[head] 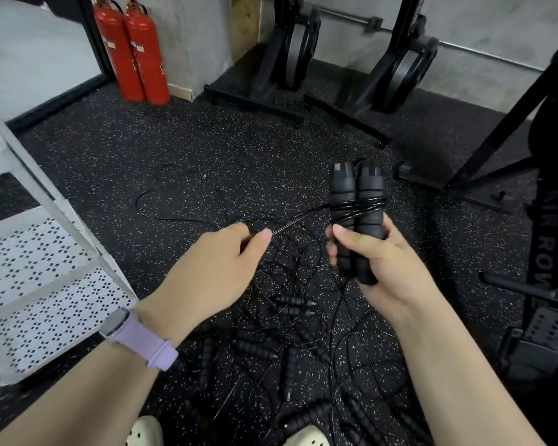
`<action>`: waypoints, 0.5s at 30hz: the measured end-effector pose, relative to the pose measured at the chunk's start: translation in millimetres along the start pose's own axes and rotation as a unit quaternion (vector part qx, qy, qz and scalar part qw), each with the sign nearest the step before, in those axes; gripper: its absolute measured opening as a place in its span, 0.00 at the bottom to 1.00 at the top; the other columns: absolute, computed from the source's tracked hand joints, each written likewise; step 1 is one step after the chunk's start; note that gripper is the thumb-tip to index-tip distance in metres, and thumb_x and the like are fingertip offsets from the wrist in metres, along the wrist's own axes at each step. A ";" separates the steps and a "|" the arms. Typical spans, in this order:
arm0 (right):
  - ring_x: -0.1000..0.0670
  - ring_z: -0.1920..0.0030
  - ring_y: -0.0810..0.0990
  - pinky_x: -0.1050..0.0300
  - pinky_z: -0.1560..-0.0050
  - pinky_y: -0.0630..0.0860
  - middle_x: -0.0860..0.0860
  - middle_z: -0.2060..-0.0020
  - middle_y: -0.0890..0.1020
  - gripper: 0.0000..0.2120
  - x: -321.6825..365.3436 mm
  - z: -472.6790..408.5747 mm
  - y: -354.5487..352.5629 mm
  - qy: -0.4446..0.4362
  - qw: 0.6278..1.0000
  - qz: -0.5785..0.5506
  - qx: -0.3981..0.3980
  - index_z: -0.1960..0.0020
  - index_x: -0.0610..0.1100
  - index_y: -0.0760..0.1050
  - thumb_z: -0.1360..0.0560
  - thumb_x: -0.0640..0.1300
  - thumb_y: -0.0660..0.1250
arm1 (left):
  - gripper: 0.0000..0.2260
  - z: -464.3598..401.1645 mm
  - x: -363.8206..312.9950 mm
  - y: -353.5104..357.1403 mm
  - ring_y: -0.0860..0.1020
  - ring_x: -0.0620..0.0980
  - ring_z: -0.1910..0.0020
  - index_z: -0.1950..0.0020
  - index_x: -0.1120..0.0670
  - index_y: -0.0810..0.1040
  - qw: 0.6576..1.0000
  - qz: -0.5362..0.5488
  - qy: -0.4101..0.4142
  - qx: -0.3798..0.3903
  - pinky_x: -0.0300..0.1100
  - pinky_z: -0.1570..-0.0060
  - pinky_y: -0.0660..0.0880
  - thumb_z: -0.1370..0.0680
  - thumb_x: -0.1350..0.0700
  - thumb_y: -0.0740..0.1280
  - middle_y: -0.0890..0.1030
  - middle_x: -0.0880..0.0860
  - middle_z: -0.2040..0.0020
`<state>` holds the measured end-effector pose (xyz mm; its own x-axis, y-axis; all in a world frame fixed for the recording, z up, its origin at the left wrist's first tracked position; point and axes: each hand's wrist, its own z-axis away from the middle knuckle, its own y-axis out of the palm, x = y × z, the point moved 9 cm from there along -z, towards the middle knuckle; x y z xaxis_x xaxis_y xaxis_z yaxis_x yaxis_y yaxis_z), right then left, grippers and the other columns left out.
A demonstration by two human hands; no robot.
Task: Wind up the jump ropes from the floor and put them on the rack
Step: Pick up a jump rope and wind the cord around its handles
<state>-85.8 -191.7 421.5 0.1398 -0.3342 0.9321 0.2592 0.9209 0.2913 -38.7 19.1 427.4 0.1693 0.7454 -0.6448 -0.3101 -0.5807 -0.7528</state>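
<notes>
floor [181,146]: dark speckled rubber, spreading under and beyond both hands.
rack [42,278]: white perforated shelf, just left of the left hand and lower; I judge it the nearer reach for that hand.
rowing machines [397,69]: stood upright against the wall, well beyond the hands, out of the way.
fire extinguishers [132,53]: two red ones, far ahead to the left.
rope pile [290,333]: tangled handles and cords on the floor, below and between the wrists; loops could snag the line being wound.
right hand [377,262]: fingers curled round the paired handles [356,217], held upright, long axis vertical, several turns already round their middle.
left hand [213,262]: pinches the cord [300,217], which runs taut up and right to the handles.
next turn: likely carried crosswise round the handles.
</notes>
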 end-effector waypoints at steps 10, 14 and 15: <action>0.50 0.53 0.83 0.55 0.56 0.80 0.52 0.42 0.83 0.34 -41.3 -11.5 -32.9 0.113 0.773 0.624 0.014 0.26 0.60 0.71 0.25 0.33 0.69 | 0.17 14.4 -43.5 -20.5 0.75 0.41 0.67 0.58 0.45 0.74 0.962 -0.172 0.180 -0.112 0.44 0.64 0.77 0.17 0.38 0.55 0.75 0.42 0.65; 0.51 0.59 0.80 0.57 0.60 0.76 0.54 0.54 0.85 0.20 -87.5 26.2 31.6 0.179 0.656 0.663 0.312 0.41 0.56 0.79 0.27 0.37 0.75 | 0.15 13.2 -45.8 -1.0 0.72 0.42 0.63 0.61 0.44 0.67 0.972 -0.117 0.195 -0.054 0.42 0.61 0.71 0.17 0.41 0.55 0.72 0.45 0.62; 0.50 0.60 0.81 0.56 0.59 0.77 0.53 0.57 0.85 0.17 -87.0 33.7 43.7 0.160 0.671 0.631 0.356 0.45 0.54 0.79 0.28 0.37 0.77 | 0.16 8.5 -39.1 1.1 0.72 0.44 0.63 0.62 0.46 0.68 0.980 -0.088 0.175 -0.034 0.43 0.61 0.70 0.17 0.42 0.56 0.72 0.46 0.62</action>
<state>-118.9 -115.7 360.3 0.0455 0.8796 0.4735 -0.7641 0.3359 -0.5507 -53.7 -7.9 452.9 0.5290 0.6854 -0.5004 -0.1853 -0.4821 -0.8563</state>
